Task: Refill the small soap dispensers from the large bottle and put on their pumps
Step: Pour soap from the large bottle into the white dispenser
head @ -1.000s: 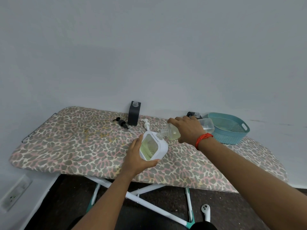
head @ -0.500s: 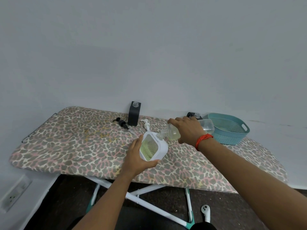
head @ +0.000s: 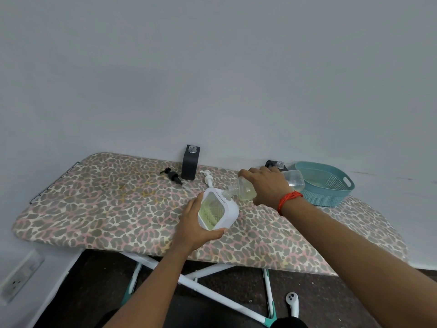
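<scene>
My left hand [head: 192,227] grips a white square soap dispenser [head: 217,208], tilted, with pale green soap behind its clear window. My right hand [head: 266,185] holds the large clear bottle [head: 247,188] tipped on its side, its neck at the dispenser's opening; yellowish liquid sits in the bottle. A white pump [head: 208,177] lies on the board just behind the dispenser. A black pump [head: 172,175] lies further left. One black dispenser [head: 190,165] stands open-topped by the wall. A second black dispenser [head: 275,164] is partly hidden behind my right hand.
All of this rests on a leopard-print ironing board [head: 113,204] against a grey wall. A teal perforated basket [head: 325,183] sits at the board's right end. Below are the board's white legs [head: 212,297], a white controller [head: 292,301] on the dark floor and a wall socket [head: 20,278].
Both hands and the bottle hold almost the same pose; no clear movement shows between the frames.
</scene>
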